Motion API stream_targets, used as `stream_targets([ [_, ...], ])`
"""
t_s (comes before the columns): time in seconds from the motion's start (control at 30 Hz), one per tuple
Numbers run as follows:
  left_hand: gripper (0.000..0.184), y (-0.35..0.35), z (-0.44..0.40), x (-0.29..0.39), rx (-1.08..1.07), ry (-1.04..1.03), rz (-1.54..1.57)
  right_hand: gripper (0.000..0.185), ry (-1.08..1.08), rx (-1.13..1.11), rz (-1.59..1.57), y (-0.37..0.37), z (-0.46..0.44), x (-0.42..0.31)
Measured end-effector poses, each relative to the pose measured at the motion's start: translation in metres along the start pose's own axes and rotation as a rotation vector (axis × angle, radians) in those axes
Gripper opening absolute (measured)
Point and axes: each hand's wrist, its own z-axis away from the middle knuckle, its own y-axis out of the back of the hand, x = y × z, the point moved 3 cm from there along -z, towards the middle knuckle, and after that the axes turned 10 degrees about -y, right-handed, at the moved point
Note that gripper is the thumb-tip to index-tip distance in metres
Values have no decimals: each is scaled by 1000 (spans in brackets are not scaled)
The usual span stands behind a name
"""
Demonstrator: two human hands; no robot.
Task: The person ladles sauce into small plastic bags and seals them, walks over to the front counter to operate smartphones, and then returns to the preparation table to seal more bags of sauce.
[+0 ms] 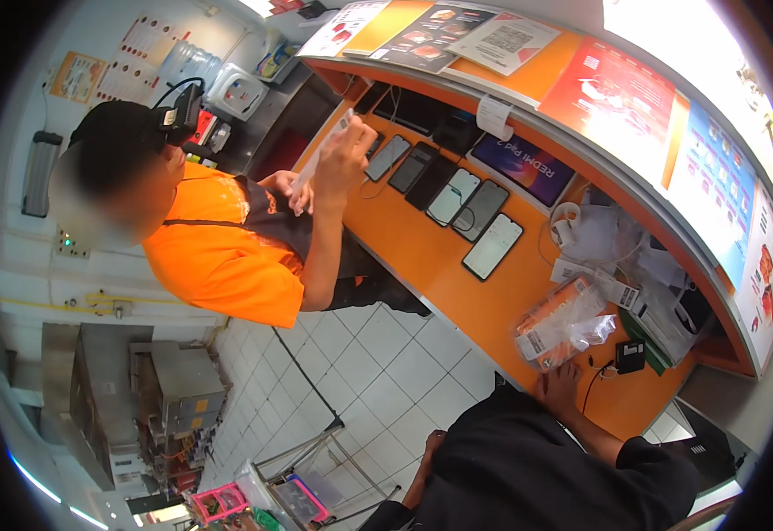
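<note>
My right hand [561, 382] lies on the orange counter's edge with its fingers apart, just below a clear plastic-wrapped orange package [556, 326]. It holds nothing that I can see. Down by my black clothing [528, 469], my left hand [431, 445] shows only in part, and its fingers are mostly hidden. A small black box with a cable [630, 356] sits right of the package. Several phones [493, 246] lie in a row farther up the counter [457, 305], beside a REDMI Pad 2 tablet box [524, 166].
A co-worker in an orange shirt [218, 257] stands at the left, a pale slip [316, 164] in the hands. Menu sheets [608, 93] cover the upper ledge. Papers and bags [661, 283] fill the shelf. A metal rack [307, 456] stands on the tiled floor.
</note>
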Motion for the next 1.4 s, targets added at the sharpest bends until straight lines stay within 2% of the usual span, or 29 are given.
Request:
stream_targets([
  [0.43, 41, -6, 4, 2, 64, 35, -11, 43, -30, -64, 8, -11, 5, 8],
  [0.53, 40, -8, 2, -2, 68, 30, -12, 41, -2, -6, 49, -11, 5, 7],
  [1.2, 42, -9, 6, 1, 103, 20, -12, 35, 41, 32, 62, -13, 5, 7],
  [1.3, 42, -8, 7, 4, 92, 96, -6, 35, 46, 34, 52, -11, 3, 6],
  [1.4, 42, -9, 6, 3, 108, 76, -6, 35, 52, 46, 53, -8, 2, 3],
])
